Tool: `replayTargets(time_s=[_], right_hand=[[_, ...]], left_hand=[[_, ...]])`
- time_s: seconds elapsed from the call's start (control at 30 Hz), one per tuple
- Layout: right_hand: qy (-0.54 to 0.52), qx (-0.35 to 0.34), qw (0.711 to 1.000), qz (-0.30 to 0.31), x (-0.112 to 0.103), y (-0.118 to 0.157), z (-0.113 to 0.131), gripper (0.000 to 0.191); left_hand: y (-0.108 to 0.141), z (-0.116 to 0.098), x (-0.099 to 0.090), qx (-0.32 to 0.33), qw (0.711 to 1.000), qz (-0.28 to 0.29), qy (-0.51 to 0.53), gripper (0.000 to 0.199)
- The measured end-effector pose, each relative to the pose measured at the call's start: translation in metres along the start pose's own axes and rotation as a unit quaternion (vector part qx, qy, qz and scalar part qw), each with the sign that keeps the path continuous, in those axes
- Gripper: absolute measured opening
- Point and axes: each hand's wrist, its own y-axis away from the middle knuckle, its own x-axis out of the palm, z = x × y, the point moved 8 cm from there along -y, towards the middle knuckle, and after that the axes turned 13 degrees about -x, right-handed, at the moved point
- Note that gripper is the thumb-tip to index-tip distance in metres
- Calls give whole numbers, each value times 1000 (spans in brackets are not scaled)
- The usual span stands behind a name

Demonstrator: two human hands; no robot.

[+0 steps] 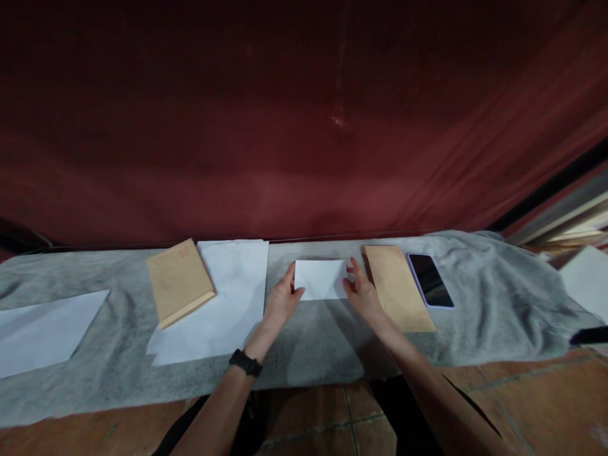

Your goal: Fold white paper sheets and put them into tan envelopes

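White paper (pixel 320 280), small and oblong, sits midway between the two hands, likely so both short edges can be kept square. The left hand (pixel 284 296) has it in a light grip, thumb on the near left corner, fingers along the left edge. The right hand (pixel 362 292) curves half open at the right edge; whether it pinches there I cannot tell. Larger white sheets (pixel 232 297) lie left, the brown envelope stack (pixel 180 278) resting partly over them, perhaps to keep supplies within easy reach. Just right lies a single-looking brown envelope (pixel 399 285), beside a phone (pixel 431 280) that seems set out of the way. Soft grey cloth (pixel 156 386), wrinkled at the far right, covers the counter. Beyond hangs a dark red curtain (pixel 294 145); below are terracotta floor tiles (pixel 546 405).
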Motion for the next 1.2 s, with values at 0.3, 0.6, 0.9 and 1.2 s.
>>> replayTargets(time_s=[0.3,0.6,0.9,1.2], right_hand=[[189,-68,976,83,9,3,31,50],[53,-149,982,107,58,7,67,55],[174,-131,972,90,55,6,48,56],[202,-97,973,56,38,10,26,66]], left_hand=[[8,-13,5,78,985,-62,-144,71],[32,-31,68,211,918,-12,-336,61],[23,-22,54,140,927,-49,-345,60],[21,-10,33,103,924,-68,-361,65]])
